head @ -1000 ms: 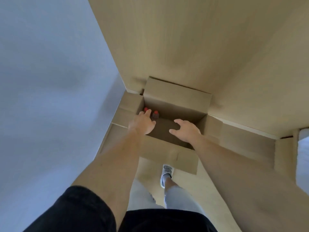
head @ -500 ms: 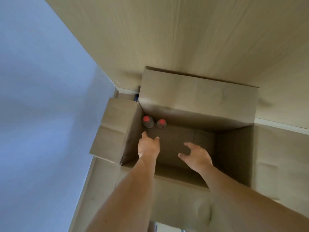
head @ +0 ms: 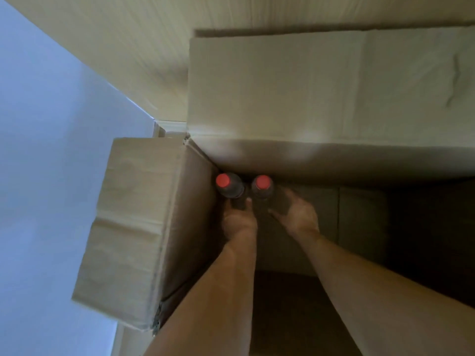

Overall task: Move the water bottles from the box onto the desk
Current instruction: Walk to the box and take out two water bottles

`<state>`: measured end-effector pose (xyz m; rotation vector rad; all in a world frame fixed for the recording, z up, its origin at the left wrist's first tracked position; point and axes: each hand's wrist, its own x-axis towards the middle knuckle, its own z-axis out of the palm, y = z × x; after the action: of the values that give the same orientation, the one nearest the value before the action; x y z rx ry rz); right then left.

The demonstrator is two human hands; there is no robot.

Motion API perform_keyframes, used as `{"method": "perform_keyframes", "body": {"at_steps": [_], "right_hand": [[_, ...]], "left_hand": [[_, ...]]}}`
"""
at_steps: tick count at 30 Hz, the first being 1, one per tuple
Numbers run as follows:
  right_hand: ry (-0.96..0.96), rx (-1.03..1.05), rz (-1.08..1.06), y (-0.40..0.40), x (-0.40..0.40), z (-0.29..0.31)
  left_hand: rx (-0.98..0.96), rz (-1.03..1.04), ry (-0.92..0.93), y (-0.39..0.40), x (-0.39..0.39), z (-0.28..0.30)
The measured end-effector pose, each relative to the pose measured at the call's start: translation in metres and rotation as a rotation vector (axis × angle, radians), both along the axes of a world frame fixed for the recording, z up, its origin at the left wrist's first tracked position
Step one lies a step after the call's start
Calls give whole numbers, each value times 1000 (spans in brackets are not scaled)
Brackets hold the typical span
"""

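Deep in the far left corner of the open cardboard box (head: 144, 227), two red-capped bottles stand upright side by side, the left hand (head: 237, 222) curled around the left bottle (head: 228, 187) and the right hand (head: 295, 214) curled around the right bottle (head: 262, 187).

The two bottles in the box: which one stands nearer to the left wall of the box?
The left bottle, at the left hand; it sits against the left wall of the box, the right bottle beside it.
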<state>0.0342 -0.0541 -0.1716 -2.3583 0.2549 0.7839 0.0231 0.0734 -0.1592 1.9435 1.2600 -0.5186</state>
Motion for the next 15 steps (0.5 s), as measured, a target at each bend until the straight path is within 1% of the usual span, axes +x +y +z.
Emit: {"method": "perform_keyframes", "body": {"at_steps": [4,10,15], "right_hand": [[-82,63,-86,15,14,-24],[-200,108,-118,25,15,-38],[-183,140,-162,1,3,-37]], "left_hand": [[6,107,-50,6,4,-26],[-26,197,-94,15,1,-44],[-89,353,-183,4,8,-50]]}}
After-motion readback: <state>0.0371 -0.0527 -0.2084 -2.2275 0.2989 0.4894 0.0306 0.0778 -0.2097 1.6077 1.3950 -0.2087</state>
